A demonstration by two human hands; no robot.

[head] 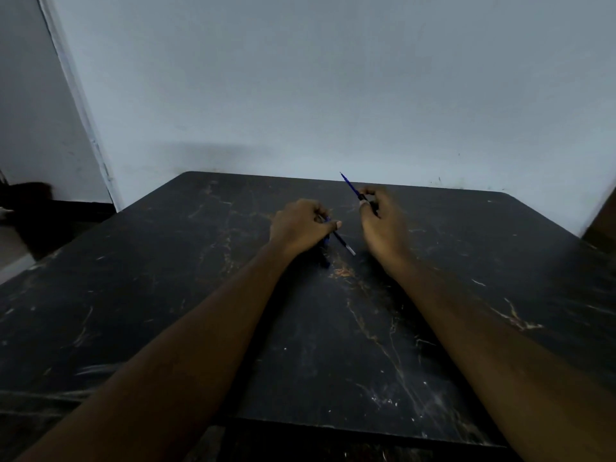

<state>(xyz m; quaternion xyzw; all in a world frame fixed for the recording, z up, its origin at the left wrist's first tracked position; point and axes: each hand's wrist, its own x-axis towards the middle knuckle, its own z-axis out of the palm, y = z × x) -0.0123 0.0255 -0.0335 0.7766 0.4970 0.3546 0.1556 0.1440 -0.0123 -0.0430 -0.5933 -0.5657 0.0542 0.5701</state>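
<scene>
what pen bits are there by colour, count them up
blue refill, pinched in the right hand: 1
dark rod with a white tip, gripped in the left hand: 1
blue piece under the left hand, blurred: 1
total: 3 that show; the curled fingers may hide more
</scene>
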